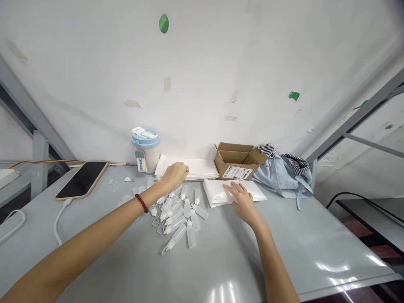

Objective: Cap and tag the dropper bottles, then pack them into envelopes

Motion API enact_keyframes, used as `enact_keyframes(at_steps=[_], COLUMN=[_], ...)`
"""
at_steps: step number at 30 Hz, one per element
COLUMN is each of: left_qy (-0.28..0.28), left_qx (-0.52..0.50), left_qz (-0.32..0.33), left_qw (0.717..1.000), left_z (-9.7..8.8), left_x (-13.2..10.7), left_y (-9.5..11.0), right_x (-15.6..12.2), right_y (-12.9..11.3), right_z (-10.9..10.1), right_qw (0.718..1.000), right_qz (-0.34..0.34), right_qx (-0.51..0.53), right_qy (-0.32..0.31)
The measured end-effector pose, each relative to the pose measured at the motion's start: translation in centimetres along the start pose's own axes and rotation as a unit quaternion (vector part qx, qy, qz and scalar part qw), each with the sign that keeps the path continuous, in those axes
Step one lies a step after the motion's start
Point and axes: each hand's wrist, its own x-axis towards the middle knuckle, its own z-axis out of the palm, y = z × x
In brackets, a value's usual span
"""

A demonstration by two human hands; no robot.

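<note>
My left hand [175, 174], with a dark red bead bracelet on the wrist, is closed over a stack of flat white envelopes or sheets [202, 167]. Its fingertips are hidden, so what they hold cannot be made out. To the right, my right hand [243, 200] rests with fingers stretched out on a white padded mailer [221, 193] lying flat on the grey table. Between my forearms lies a loose pile of small translucent squeeze bottles [179, 216] with white caps, partly behind my left wrist.
An open cardboard box [232, 162] stands behind the mailer, beside a light blue fabric bag [279, 176]. A blue-lidded cup [147, 149] stands at the wall. At the left lie a phone [82, 180] and its white cable [58, 223]. Metal frame bars slope at both sides.
</note>
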Motion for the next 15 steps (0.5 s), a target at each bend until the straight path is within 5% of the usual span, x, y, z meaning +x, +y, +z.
enact_keyframes(at_steps=[15], left_qy=[0.036], left_qx=[0.091], left_qz=[0.031], left_qw=[0.995], left_z=[0.9], left_x=[-0.9], left_y=[0.6], right_x=[0.9], right_y=[-0.5], right_z=[1.2], right_qw=[0.995], right_qz=[-0.040], right_qx=[-0.047], right_qy=[0.074])
